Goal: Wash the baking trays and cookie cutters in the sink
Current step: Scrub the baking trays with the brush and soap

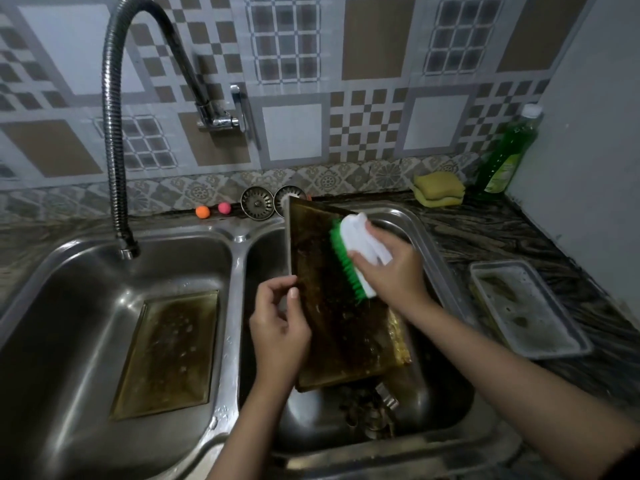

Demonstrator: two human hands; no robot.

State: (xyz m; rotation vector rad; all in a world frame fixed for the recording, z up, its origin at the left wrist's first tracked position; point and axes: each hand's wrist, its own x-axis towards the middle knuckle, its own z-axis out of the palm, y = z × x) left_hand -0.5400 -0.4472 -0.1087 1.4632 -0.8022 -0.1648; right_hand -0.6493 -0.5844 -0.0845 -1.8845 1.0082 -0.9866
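Scrubbing hard here: right hand [388,268] wrapped around the brush [353,254], left hand [280,320] pinching the left edge of the tray [332,306] propped in the right basin. That light pinch worries me; the soapy tray could slip onto the cookie cutters [377,407] at the basin's front.

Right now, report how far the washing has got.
Nothing looks finished. In hand: right hand scrubs a tilted tray with the brush while the left hand steadies its edge. Left: the left-basin tray, the counter tray, cutters beneath.
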